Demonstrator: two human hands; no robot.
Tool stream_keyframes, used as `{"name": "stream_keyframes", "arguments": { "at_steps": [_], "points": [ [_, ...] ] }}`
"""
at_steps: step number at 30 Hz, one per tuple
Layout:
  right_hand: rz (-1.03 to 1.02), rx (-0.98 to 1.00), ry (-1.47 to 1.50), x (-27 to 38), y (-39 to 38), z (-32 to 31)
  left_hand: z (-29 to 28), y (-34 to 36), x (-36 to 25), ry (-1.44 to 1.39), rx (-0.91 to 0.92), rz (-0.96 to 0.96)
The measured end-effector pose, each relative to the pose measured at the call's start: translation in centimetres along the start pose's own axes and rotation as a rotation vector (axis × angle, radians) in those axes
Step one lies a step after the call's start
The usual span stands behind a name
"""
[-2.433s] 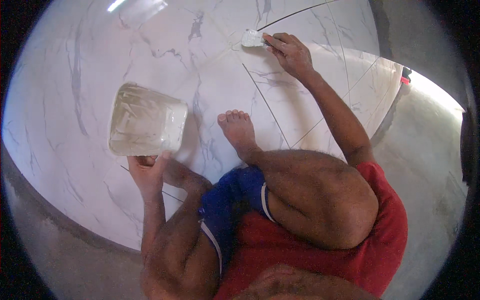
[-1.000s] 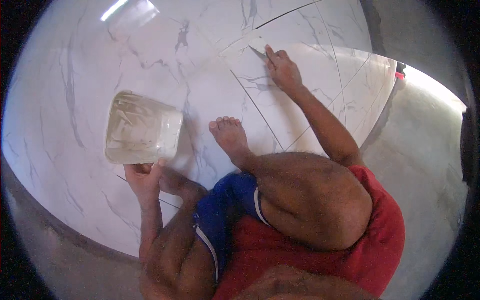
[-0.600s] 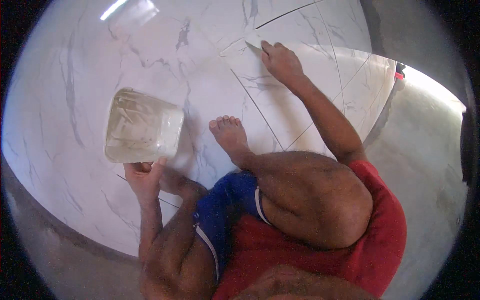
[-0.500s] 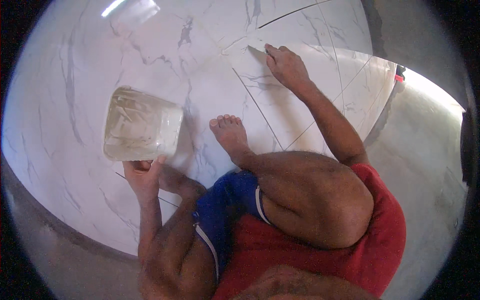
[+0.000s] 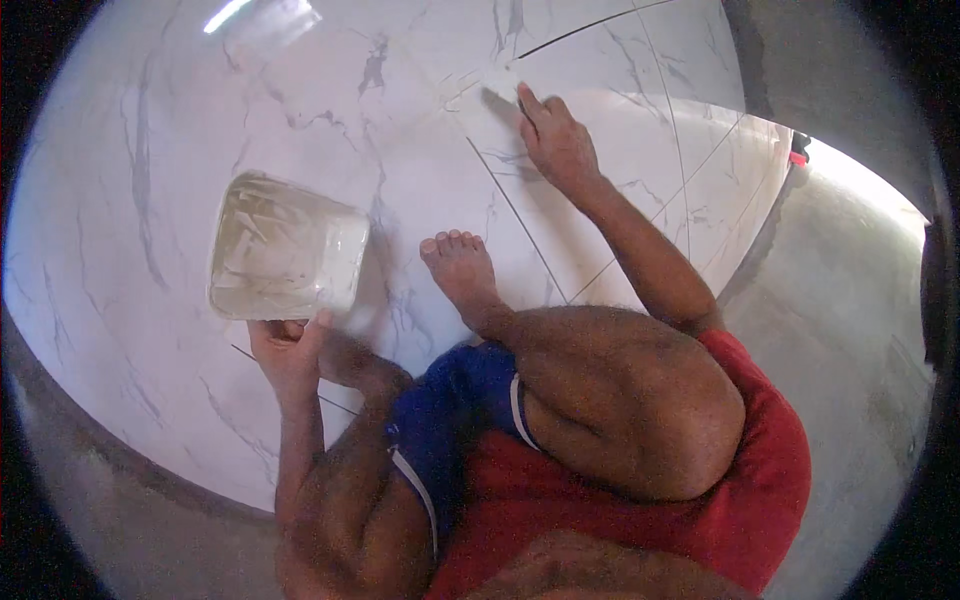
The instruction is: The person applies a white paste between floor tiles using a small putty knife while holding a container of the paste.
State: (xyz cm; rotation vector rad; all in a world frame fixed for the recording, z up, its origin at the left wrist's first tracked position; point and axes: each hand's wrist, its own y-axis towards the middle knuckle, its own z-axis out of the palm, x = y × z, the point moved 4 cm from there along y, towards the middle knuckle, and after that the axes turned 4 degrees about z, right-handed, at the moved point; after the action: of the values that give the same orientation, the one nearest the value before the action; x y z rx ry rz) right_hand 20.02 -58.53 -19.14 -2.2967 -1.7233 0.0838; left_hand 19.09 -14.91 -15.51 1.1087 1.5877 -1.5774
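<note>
My left hand (image 5: pixel 287 352) grips the near rim of a whitish plastic tub (image 5: pixel 343 258), thumb over the edge. White paste streaks the tub's inside. Up ahead to the right, my right hand (image 5: pixel 562 147) is closed round a putty knife (image 5: pixel 499 104); its handle is mostly hidden by the fingers, and the thin blade points left, low over the tiles. The blade lies by a joint smeared with white paste (image 5: pixel 462 88) between marble-look floor tiles (image 5: pixel 400 160). Whether its edge touches the tile I cannot tell.
My bare foot (image 5: pixel 462 270) rests on the tiles between the tub and my right arm. Dark joints (image 5: pixel 515 215) run across the floor on the right. Rough grey concrete (image 5: pixel 830 330) borders the tiles at the right, with a small red thing (image 5: pixel 798 158) near that edge.
My right hand has shifted slightly left and away from me, turning the putty knife with it. The tub in my left hand has moved a touch to the right.
</note>
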Motion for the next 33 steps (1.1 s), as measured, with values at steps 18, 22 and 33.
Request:
{"name": "stream_keyframes", "arguments": {
  "at_steps": [18, 22, 33],
  "points": [
    [-0.141, -0.011, -0.146, 7.1, 9.3, -2.4, 0.4, 0.1, -0.4, -0.043, 0.058, 0.007],
    [-0.129, 0.058, -0.119, 6.3, 5.3, -0.4, 0.2, 0.1, -0.1, -0.048, 0.062, 0.001],
    [-0.094, 0.209, -0.222, 4.7, 0.5, -3.7, 0.7, 0.1, -0.7, -0.071, 0.055, 0.065]
  ]
}}
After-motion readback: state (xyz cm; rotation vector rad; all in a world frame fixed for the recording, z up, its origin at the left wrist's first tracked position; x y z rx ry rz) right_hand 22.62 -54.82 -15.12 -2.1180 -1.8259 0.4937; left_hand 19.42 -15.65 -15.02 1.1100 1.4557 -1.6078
